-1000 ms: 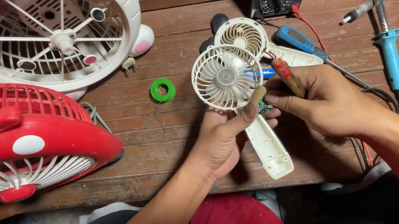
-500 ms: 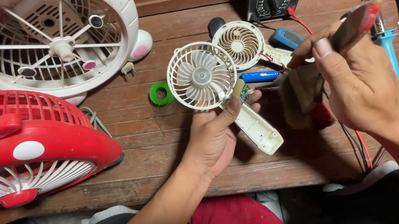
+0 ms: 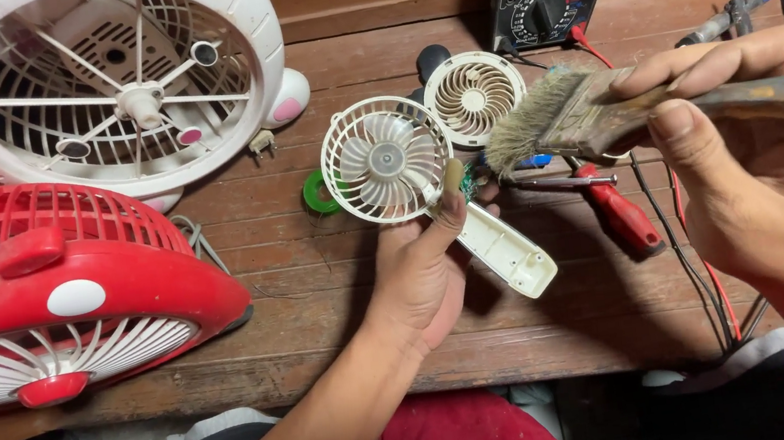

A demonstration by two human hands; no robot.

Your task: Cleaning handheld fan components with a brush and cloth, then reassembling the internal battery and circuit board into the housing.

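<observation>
Screwdriver down, brush up: right hand (image 3: 772,190) now grips a paintbrush (image 3: 580,115), bristles nearing the white handheld fan (image 3: 389,158) clasped over the bench by the left hand (image 3: 423,266).

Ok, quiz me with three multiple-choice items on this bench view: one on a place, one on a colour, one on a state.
1. Where does the red screwdriver lie?
A. on the wooden bench
B. inside the red fan
C. in the left hand

2. What colour is the tape roll behind the handheld fan?
A. blue
B. green
C. yellow

3. What does the right hand hold?
A. nothing
B. the multimeter
C. a paintbrush

Key: 1 A, it rests flat on the planks. 2 B, a green ring shows beside the fan's grille. 3 C, the fingers wrap the brush handle, bristles toward the fan in the left hand.
</observation>
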